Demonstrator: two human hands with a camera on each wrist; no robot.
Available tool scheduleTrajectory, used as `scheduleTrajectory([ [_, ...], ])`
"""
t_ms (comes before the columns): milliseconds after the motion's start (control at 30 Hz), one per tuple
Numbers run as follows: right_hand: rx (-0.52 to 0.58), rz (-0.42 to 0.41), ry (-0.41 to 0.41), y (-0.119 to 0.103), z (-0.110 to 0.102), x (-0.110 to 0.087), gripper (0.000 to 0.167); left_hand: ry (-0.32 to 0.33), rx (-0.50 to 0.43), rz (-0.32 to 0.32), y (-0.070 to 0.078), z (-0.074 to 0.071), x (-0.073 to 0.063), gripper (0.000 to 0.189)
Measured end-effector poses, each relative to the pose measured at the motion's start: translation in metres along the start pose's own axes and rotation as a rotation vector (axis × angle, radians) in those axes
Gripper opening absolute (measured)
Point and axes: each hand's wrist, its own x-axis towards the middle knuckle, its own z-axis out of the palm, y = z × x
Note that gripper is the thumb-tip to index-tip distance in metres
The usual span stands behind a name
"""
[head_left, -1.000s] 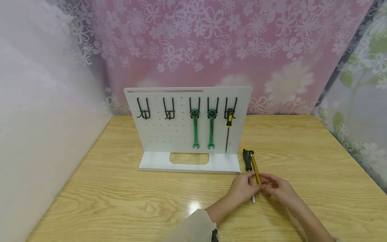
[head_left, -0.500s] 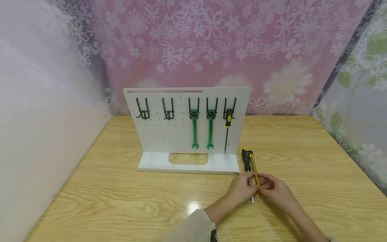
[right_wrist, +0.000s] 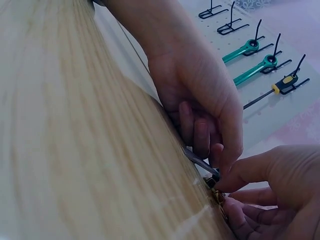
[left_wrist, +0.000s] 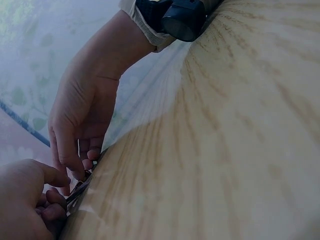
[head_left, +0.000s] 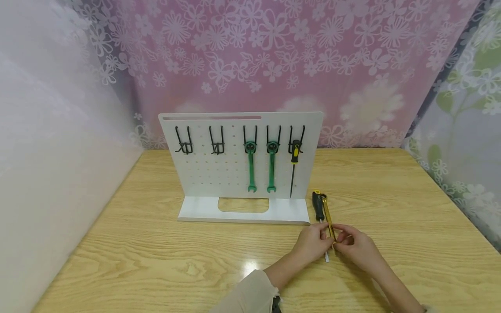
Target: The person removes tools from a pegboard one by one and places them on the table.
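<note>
A flat-tip screwdriver [head_left: 318, 206] with a black-and-yellow handle lies on the table, alongside a gold combination wrench [head_left: 327, 213]. My left hand [head_left: 313, 241] curls its fingers over the screwdriver's shaft, their tips close against the wrench; the blade tip [head_left: 326, 257] pokes out below. From the right, my right hand [head_left: 358, 248] pinches the wrench's lower end, which the fingers mostly hide. In the right wrist view, the metal blade [right_wrist: 197, 159] shows beneath the left fingers, and gold metal [right_wrist: 220, 197] beside the right fingertips. The hands nearly touch.
A white pegboard stand [head_left: 242, 169] stands behind the hands, its base next to the tools. Two green wrenches [head_left: 251, 171] [head_left: 272, 171] and a thin yellow-black screwdriver [head_left: 294, 158] hang there. Two hooks at left [head_left: 184, 145] [head_left: 217, 145] hold nothing. Curtains surround the table.
Both hands stay at the two tools with almost the same hold. The wrench's lower end has shifted slightly toward the screwdriver; the whole view drifts a little.
</note>
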Motion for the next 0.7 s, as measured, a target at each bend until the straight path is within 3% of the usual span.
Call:
scheduleTrajectory([
  [400, -0.026, 0.007, -0.024, -0.0031, -0.0009, -0.0019, 0.045, -0.002, -0.011, -0.033, 0.0018, 0.0004, 0.0002, 0.037],
  [700, -0.040, -0.002, -0.014, -0.0023, -0.0013, -0.0006, 0.039, -0.002, -0.070, -0.042, 0.0014, 0.0007, 0.0007, 0.036],
])
